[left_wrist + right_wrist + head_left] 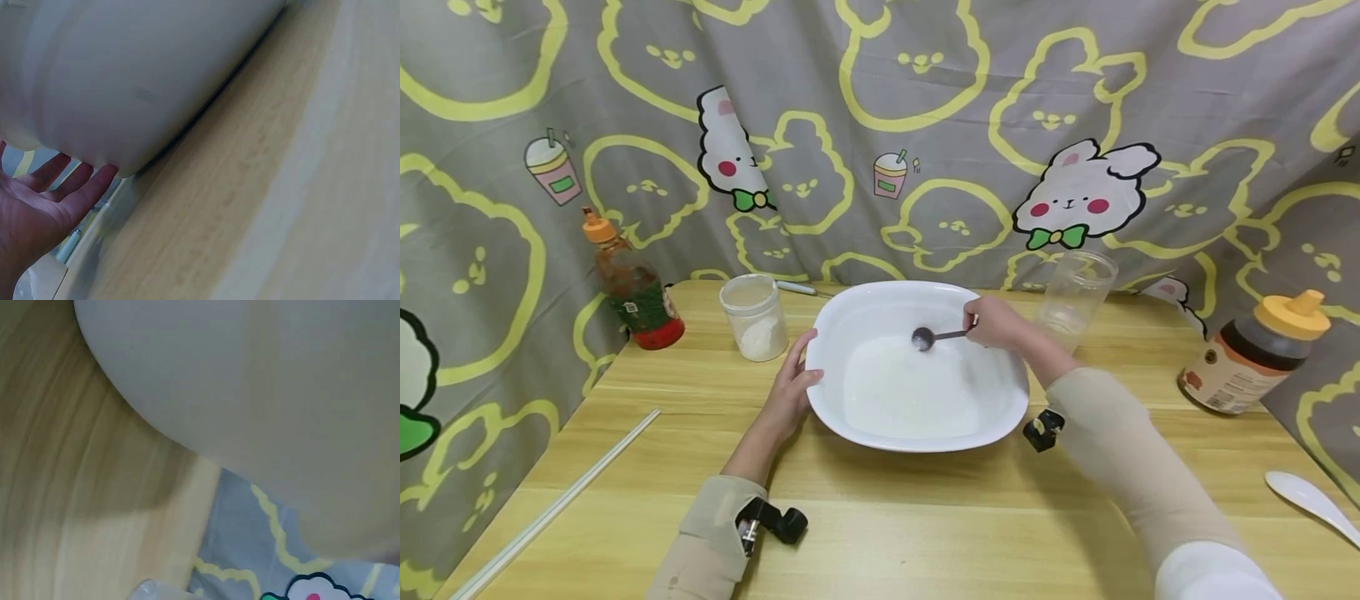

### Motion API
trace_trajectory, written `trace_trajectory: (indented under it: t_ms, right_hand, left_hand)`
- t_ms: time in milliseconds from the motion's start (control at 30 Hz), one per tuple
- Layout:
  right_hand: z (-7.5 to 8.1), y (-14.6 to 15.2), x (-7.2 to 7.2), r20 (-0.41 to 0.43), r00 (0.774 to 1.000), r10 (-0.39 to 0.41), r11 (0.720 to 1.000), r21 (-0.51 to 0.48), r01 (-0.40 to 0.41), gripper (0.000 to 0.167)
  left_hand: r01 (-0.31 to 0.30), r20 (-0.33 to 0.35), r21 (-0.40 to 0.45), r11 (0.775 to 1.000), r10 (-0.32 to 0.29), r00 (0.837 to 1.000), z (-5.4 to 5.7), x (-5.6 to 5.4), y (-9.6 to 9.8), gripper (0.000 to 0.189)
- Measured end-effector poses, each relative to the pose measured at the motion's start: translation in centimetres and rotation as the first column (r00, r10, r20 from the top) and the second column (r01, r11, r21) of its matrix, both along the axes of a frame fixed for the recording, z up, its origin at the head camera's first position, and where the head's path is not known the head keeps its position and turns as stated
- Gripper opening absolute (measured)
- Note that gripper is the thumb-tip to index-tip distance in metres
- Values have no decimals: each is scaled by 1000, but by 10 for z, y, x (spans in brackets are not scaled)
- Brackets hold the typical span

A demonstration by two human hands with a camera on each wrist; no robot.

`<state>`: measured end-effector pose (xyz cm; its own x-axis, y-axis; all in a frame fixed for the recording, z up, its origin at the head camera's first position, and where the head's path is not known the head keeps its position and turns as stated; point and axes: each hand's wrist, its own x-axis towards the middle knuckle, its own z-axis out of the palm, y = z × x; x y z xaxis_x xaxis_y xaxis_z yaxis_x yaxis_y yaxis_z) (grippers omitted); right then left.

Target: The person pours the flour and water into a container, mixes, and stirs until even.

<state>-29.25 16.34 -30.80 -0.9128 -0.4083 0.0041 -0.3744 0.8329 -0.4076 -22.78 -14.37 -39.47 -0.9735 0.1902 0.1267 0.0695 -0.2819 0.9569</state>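
A white oval basin (917, 437) stands mid-table with white contents across its bottom; powder or liquid, I cannot tell. At its left end my left hand (786, 396) holds the rim, thumb near the top edge. In the left wrist view, the fingers of that hand (44, 203) touch the basin's outer side (150, 75) from below. My right hand (996, 323) pinches the handle of a small dark measuring spoon (922, 338), its bowl over the inside of the basin. Only the basin's outer wall (219, 387) fills most of the right wrist view.
Behind the left hand is a clear jar (756, 321) of white powder. A red sauce bottle (640, 292) stands far left, near long pale sticks (561, 500). To the right are a clear cup (1078, 292), a dark syrup bottle (1247, 354) and a white spoon (1307, 500).
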Motion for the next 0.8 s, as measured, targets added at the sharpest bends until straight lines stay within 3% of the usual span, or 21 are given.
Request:
trace_trajectory:
  t_ms: [133, 267, 533, 700, 800]
  right_hand:
    - [-11, -15, -7, 48, 998, 29, 995, -94, -25, 6]
    - [-20, -34, -5, 132, 983, 130, 973, -205, -101, 4]
    - [-28, -47, 14, 309, 903, 299, 928, -313, -200, 2]
    - [-20, -31, 28, 398, 830, 391, 908, -315, -277, 3]
    - [-11, -18, 35, 417, 806, 420, 904, -269, -332, 5]
  left_hand:
    - [-2, -2, 2, 1000, 2, 1000, 0, 0, -1, 65]
    - [1, 3, 1, 1000, -1, 1000, 1, 0, -1, 65]
    - [2, -5, 13, 1000, -2, 1000, 1, 1, 0, 65]
    - [-4, 10, 5, 1000, 4, 1000, 0, 1, 0, 65]
    - [-4, 12, -4, 1000, 4, 1000, 0, 1, 0, 65]
